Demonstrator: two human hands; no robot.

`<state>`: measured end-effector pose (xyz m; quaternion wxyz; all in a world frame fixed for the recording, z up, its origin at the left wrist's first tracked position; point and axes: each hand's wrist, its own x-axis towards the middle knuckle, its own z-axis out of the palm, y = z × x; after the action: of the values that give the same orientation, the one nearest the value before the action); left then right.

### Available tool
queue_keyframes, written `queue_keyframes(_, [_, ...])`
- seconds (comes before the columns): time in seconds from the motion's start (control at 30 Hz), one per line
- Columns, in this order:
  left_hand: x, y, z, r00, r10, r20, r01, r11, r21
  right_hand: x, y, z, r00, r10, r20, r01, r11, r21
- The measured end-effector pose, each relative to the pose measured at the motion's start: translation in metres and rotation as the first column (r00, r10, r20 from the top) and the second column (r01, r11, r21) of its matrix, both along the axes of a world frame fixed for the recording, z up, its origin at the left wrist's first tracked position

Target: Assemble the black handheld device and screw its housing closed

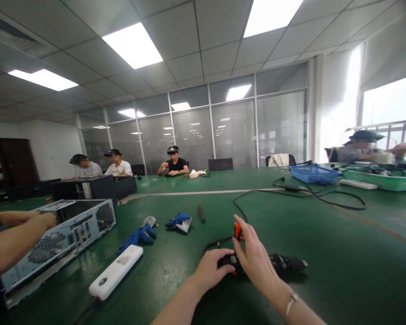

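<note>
On the green table in front of me lies a long black tool [284, 262] with orange parts and a metal tip pointing right; its exact kind is unclear. My left hand [211, 267] has its thumb and fingers closed round the tool's left end. My right hand [257, 255] reaches across the middle of it, with thumb and fingertips closed on a small orange-and-black piece [237, 231]. Whether this piece is joined to the tool is hidden by my hands. A black cable [211, 245] runs behind my left hand.
To the left are a white power strip [117, 272], blue-grey gloves [138, 237], and an open computer case [71, 243] with another person's arms [16, 239] at it. Ahead lies a dark bar [201, 214]. A blue basket [314, 174], a green basket [385, 179] and a black cord [325, 197] are at right.
</note>
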<state>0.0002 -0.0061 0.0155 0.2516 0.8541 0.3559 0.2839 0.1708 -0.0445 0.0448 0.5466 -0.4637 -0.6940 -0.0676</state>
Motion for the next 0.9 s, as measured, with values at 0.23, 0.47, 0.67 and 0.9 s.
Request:
queue_keyframes(0.23, [-0.0013, -0.0002, -0.0001, 1.000, 0.006, 0.011, -0.006, 1.000, 0.017, 0.0024, 0.0030, -0.0069, 0.997, 0.061, 0.048, -0.063, 0.997, 0.039])
queue_keyframes(0.47, [-0.0013, -0.0009, 0.0006, 1.000, -0.014, -0.005, 0.015, 1.000, 0.021, 0.0025, -0.0003, -0.0033, 0.998, -0.001, 0.070, 0.000, 1.000, 0.028])
queue_keyframes(0.67, [-0.0020, -0.0005, 0.0018, 1.000, -0.029, 0.005, 0.029, 0.999, 0.028, 0.0021, -0.0012, -0.0039, 0.996, 0.064, 0.062, -0.066, 0.997, 0.044])
queue_keyframes(0.9, [-0.0020, 0.0025, -0.0025, 1.000, -0.029, 0.005, 0.028, 0.999, 0.035, 0.0058, -0.0017, -0.0045, 0.994, 0.018, 0.105, -0.023, 0.999, 0.047])
